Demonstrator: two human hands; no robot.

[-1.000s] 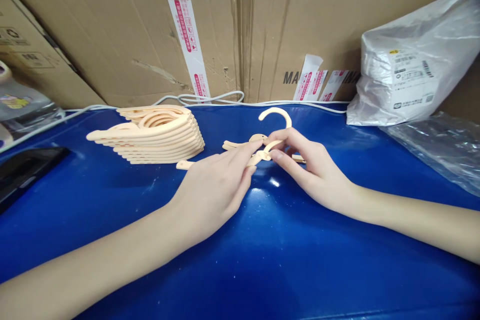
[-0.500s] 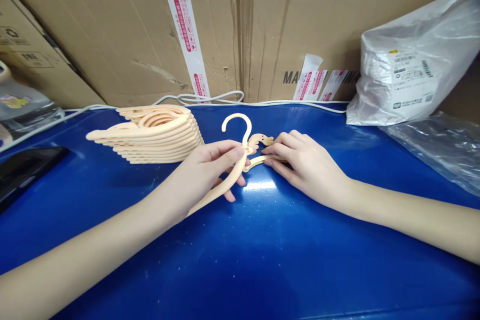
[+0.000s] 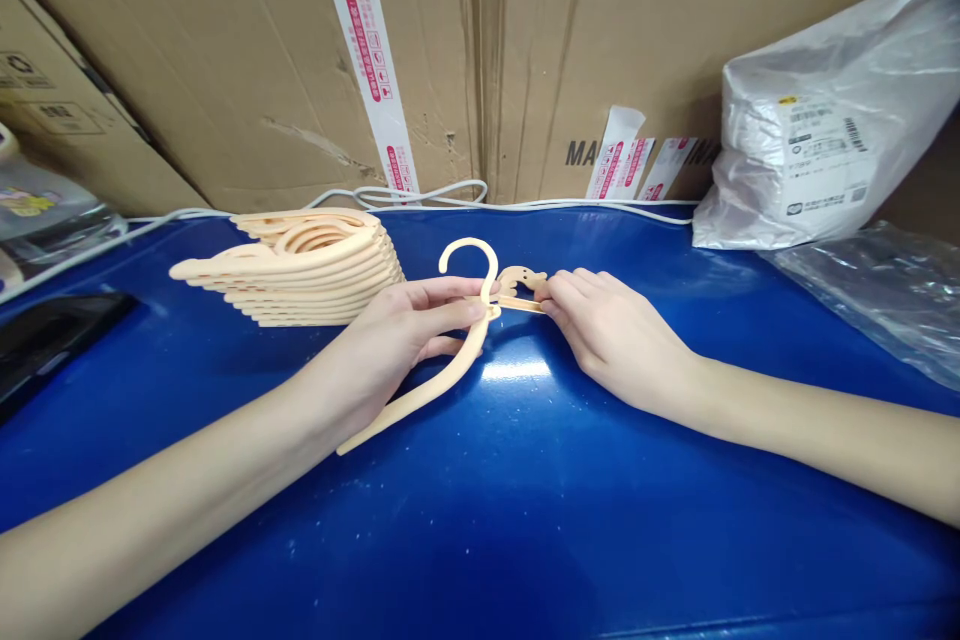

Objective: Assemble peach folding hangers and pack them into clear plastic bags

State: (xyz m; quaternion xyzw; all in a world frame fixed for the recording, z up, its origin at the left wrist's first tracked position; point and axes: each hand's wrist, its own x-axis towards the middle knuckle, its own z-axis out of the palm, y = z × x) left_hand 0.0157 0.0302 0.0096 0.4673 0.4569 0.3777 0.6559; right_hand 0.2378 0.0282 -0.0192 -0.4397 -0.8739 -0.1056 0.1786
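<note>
A cream plastic clothes hanger with a curved hook is between my hands, above the blue table. My left hand is closed around it just below the hook, thumb on top; one arm of the hanger slopes down toward me past that hand. With fingers pinched together, my right hand grips the hanger's other side, where a thin bar and a scalloped piece with small holes show. The fingertips hide that far end. Left of my left hand lies a neat stack of similar cream hangers.
Large taped cardboard boxes stand along the back, with a white cable in front. A white plastic parcel and a clear bag lie at right. At left are a black object and a wrapped item.
The hanger's near arm has shifted and shows more of its length. The thin bar has swung up nearer the scalloped piece, and my right fingers have drawn together on that side.
</note>
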